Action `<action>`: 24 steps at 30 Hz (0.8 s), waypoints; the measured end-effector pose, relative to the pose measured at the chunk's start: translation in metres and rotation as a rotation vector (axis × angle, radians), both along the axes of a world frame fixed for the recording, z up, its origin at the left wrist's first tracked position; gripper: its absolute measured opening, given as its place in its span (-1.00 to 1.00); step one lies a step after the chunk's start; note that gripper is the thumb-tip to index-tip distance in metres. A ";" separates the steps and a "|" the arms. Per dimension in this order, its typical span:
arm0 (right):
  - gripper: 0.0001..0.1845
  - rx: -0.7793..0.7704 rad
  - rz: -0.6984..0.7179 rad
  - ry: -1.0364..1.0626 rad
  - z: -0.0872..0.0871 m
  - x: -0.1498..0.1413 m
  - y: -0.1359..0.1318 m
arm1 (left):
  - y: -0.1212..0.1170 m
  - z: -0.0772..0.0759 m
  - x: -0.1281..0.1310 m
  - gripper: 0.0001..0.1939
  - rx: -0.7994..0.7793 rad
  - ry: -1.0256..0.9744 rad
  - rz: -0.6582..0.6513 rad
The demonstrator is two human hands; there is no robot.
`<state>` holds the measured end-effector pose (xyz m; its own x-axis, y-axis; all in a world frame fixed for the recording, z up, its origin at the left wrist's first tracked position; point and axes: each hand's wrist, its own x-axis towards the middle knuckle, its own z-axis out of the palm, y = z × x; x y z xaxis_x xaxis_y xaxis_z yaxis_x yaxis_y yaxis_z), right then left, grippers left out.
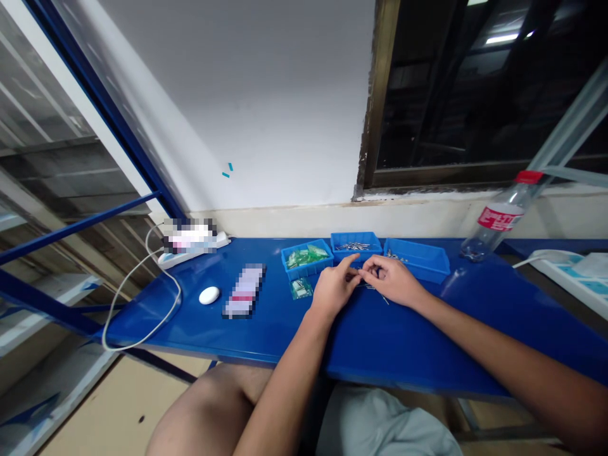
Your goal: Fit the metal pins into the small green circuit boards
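Note:
My left hand (335, 285) and my right hand (392, 278) meet over the blue table (266, 329), fingertips pinched together on a small part too tiny to name. Just behind them stand three blue bins: one with green circuit boards (306, 257), one with small metal parts (355, 244), and a third bin (418, 258) to the right. A single green board (301, 288) lies on the table left of my left hand. A few loose metal pins (384, 297) lie beside my right hand.
A white oval object (209, 295), a blurred flat item (244, 291) and a white power strip (190, 250) with its cable (128, 297) lie on the left. A clear plastic bottle (498, 221) with a red cap leans at the right, near a white tray (570, 272).

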<state>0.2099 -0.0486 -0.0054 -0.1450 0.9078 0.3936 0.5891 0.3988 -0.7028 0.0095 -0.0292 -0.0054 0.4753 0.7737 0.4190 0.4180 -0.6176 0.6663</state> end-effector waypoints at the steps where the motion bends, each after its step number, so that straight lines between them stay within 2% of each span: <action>1: -0.80 -0.001 -0.004 0.002 0.000 0.000 0.000 | 0.000 0.000 0.000 -0.42 0.005 0.004 -0.013; 6: -0.90 -0.013 -0.004 0.068 -0.002 0.002 0.003 | -0.002 0.004 0.002 -0.42 0.030 -0.055 -0.055; 12: -0.78 -0.032 0.075 0.125 -0.001 0.002 0.003 | -0.001 0.008 0.005 -0.44 -0.032 -0.332 0.029; 16: -0.74 -0.066 0.137 0.160 -0.004 0.000 0.004 | 0.001 0.007 0.006 -0.40 -0.114 -0.472 0.003; 18: -0.75 -0.088 0.148 0.187 -0.006 -0.001 0.004 | 0.002 0.006 0.006 -0.40 -0.141 -0.481 0.001; 22: -0.75 -0.145 0.122 0.219 -0.010 -0.001 0.005 | 0.002 0.006 0.007 -0.64 -0.155 -0.379 0.033; 24: -0.74 -0.162 0.103 0.238 -0.010 0.000 0.005 | 0.000 0.008 0.006 -0.70 -0.134 -0.323 0.048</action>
<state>0.2099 -0.0431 -0.0150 -0.1602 0.9469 0.2787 0.3624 0.3190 -0.8757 0.0154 -0.0288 0.0023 0.2968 0.8500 0.4353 0.1992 -0.5009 0.8423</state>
